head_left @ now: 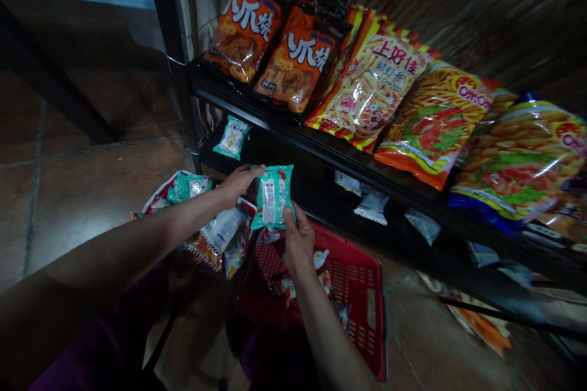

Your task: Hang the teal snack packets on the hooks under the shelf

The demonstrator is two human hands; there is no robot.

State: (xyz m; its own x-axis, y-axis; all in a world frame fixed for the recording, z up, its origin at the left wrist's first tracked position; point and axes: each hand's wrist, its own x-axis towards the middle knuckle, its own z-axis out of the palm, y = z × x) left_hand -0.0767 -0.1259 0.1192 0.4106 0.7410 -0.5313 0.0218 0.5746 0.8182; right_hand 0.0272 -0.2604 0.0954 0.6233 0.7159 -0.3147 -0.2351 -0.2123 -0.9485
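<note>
Two orange bags (pixel 250 27) in front, one basket (pixel 362 248) below, one packet (pixel 270 195) up: right grip (pixel 298 241) pinching its lower corner, left grip (pixel 239 185) nearly closed on its top!

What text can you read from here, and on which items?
"上好佳": prawn bag
"鲜虾条", likely: same bag
"Prawn Cracker": same bag
"爪烧": both orange bags
"咪咪", probably: yellow bag
Too small or blurred to read surely: teal packet, blue-edged bag, all remaining print.
</note>
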